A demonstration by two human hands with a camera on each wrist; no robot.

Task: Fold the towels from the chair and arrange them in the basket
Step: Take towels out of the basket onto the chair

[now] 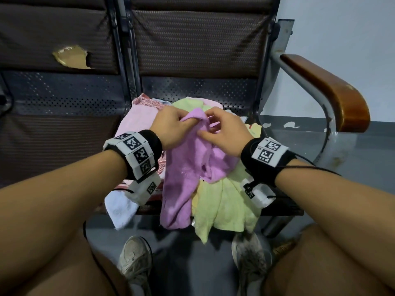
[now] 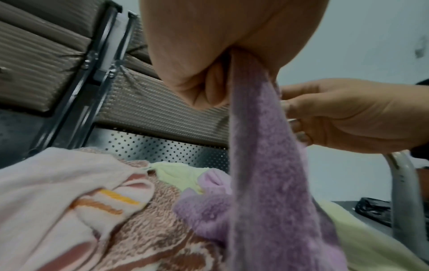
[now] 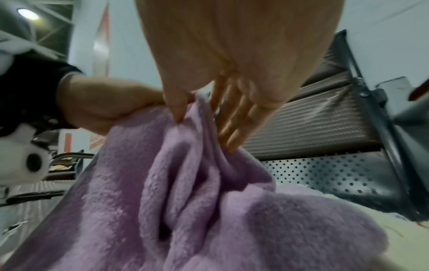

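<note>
- Purple towel held up at its top edge above the chair seat, rest hanging bunched over a yellow-green towel, likely to find corners before folding.
- Left hand curled tight round one top corner.
- Right hand pinching the edge just beside it, thumb against fingers.
- Cloth below both grips; no basket in view.

Pale wall, apparently grey floor
</note>
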